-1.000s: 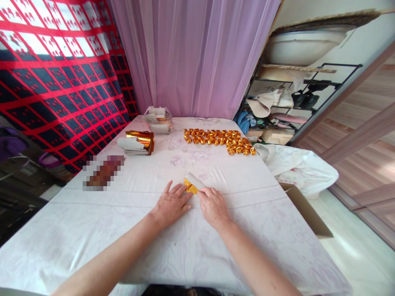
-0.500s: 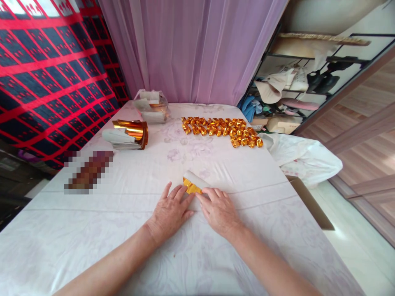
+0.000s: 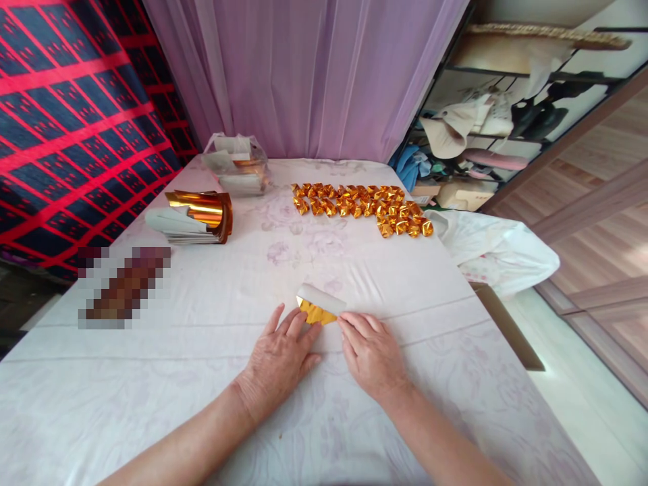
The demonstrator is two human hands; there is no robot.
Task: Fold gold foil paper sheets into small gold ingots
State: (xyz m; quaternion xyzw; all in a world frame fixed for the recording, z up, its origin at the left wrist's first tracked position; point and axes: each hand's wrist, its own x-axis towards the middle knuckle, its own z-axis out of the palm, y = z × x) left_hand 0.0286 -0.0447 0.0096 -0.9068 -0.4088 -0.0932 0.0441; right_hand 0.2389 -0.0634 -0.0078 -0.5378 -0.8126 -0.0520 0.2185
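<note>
Gold foil paper (image 3: pixel 318 313), folded so that a pale grey strip shows along its far edge, lies flat just beyond the fingertips of both hands, between them and slightly ahead. The left hand (image 3: pixel 284 349) rests palm down with its fingers loosely spread, index and middle fingertips touching the near left part of the foil, pressing rather than gripping it. The right hand (image 3: pixel 372 349) has its fingers close together and gently curled, the tips at the paper's right corner; its thumb is mostly hidden, so whether it pinches that corner is unclear. Under both hands spreads a pale floral tablecloth (image 3: pixel 223 290). Well ahead of the right hand sit rows of small folded gold pieces (image 3: pixel 354 202). Ahead and to the left of the left hand lies a stack of gold-and-grey sheets (image 3: pixel 205 214), with a clear plastic bag (image 3: pixel 237 167) of similar sheets farther off. Nearer, out to that hand's left, is a pixelated reddish-brown thing (image 3: pixel 126 287), too obscured to identify.
</note>
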